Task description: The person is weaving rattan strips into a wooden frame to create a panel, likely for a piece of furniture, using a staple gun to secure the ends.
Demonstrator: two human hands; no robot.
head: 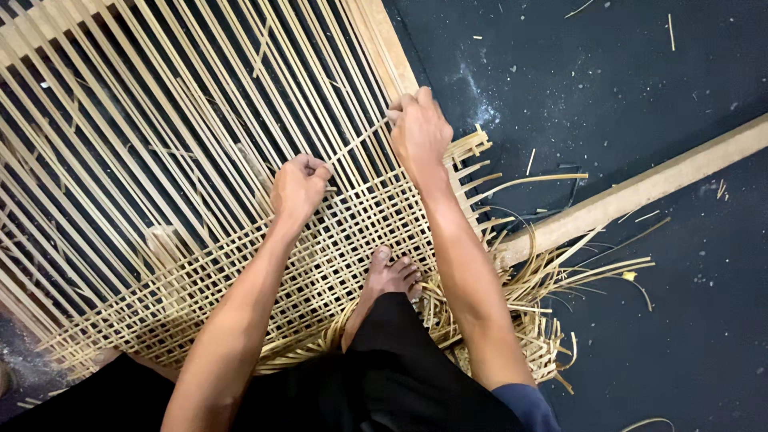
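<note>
While both hands pinch it, a thin bamboo strip (358, 142) runs taut between them across a half-woven mat (240, 272) on the dark floor (640, 64). Left hand (298, 186) and right hand (418, 128) are fists closed on its ends. It looks light, springy, likely sharp-edged and splintery; grip near the weave. A bare foot (390, 274) pins the mat. No containers are visible.

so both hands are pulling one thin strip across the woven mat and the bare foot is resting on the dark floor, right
Not quite: in the head view the bare foot rests on the woven mat, not the dark floor. Both the left hand and right hand do grip one thin strip.
</note>
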